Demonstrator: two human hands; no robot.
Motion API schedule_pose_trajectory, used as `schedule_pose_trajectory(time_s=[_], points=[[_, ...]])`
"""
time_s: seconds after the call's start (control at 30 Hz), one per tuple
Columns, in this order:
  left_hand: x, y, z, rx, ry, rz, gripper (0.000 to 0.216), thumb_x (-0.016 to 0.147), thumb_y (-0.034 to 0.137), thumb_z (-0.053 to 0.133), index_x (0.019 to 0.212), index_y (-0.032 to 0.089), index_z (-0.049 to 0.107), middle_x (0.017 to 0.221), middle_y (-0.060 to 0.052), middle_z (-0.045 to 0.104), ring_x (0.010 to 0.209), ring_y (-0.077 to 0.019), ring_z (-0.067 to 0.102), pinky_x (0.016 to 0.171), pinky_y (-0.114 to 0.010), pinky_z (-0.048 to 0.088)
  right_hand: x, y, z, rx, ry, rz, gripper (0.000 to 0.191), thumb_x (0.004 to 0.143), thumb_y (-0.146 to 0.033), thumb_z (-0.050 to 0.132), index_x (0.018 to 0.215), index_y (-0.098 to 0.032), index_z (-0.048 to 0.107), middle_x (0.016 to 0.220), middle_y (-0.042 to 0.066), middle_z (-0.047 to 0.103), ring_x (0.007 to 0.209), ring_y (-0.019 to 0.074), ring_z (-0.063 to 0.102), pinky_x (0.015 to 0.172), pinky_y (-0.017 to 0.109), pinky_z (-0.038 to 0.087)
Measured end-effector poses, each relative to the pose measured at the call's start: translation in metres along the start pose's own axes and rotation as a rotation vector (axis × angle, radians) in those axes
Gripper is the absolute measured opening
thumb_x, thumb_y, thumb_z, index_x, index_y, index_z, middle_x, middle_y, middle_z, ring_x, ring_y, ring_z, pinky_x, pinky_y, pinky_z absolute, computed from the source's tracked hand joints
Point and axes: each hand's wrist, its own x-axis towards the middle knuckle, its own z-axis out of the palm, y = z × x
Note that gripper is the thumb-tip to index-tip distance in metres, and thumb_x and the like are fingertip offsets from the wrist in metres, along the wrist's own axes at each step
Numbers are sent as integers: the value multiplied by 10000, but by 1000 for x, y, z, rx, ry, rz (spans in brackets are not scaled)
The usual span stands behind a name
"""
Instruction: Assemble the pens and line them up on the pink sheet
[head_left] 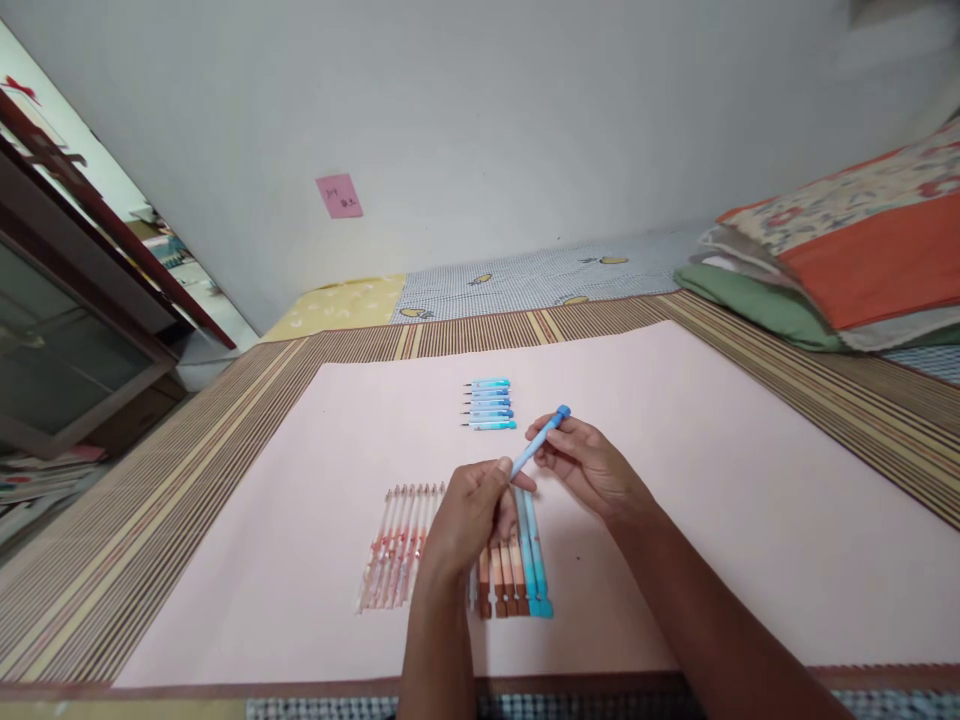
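Note:
Both my hands hold one light blue pen (541, 440) above a pink sheet (750, 520). My left hand (469, 515) pinches its lower end and my right hand (589, 462) grips the upper part near the blue cap. Beneath my hands lies a row of pens on the sheet: several clear pink ones (397, 545) on the left, brown ones (504, 580) in the middle, two blue ones (534, 560) on the right. Farther off lies a small stack of several short blue pens (490, 404).
The pink sheet rests on a striped woven mat (150, 520) over a bed. Folded blankets and a pillow (847, 250) are at the back right. A pink note (339, 195) sticks to the grey wall. A dark wooden cabinet (67, 330) stands at the left.

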Motion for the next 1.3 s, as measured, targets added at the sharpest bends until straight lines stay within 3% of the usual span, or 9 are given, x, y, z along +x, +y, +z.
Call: schedule_pose_trajectory(time_s=[0.23, 0.67, 0.87, 1.03, 1.17, 1.3], points=[[1, -4, 2, -57, -4, -12, 537, 895, 655, 562, 886, 141, 715, 388, 64, 467, 346, -86, 333, 422, -224, 267, -3, -3, 3, -2, -39, 11, 216, 750, -300, 875, 917, -208, 773, 956, 41, 710, 727, 125, 589, 725, 289, 526], [4, -8, 9, -76, -36, 14, 474, 923, 624, 547, 889, 168, 671, 411, 83, 441, 339, -82, 301, 404, -221, 239, -5, 0, 8, -67, -145, 62, 290, 772, -393, 858, 946, -189, 747, 659, -12, 595, 625, 134, 537, 606, 287, 413], [7, -11, 13, 115, 168, 154, 272, 863, 468, 695, 808, 208, 637, 554, 69, 492, 492, -100, 400, 509, -220, 303, -2, 2, 18, -172, -1, 19, 367, 719, -460, 877, 690, -183, 637, 554, -51, 469, 536, 90, 372, 522, 264, 283], [8, -12, 18, 360, 339, 254, 143, 832, 357, 728, 789, 229, 681, 603, 49, 553, 570, -125, 460, 565, -242, 313, 0, 12, 29, -109, 115, 48, 444, 704, -510, 869, 636, -204, 555, 509, -80, 371, 505, 79, 281, 491, 266, 229], [10, -12, 15, 105, 252, 78, 408, 821, 580, 701, 927, 187, 680, 564, 33, 601, 442, -116, 467, 468, -236, 319, 1, 8, 25, -92, 151, 35, 443, 692, -485, 887, 634, -201, 552, 512, -82, 370, 500, 70, 269, 471, 258, 215], [11, -15, 9, -71, 87, -84, 646, 868, 758, 500, 816, 136, 670, 526, -45, 649, 338, -106, 441, 384, -237, 243, 1, -1, 16, -110, 174, -6, 417, 698, -452, 898, 657, -195, 573, 517, -78, 385, 493, 63, 265, 452, 256, 187]])
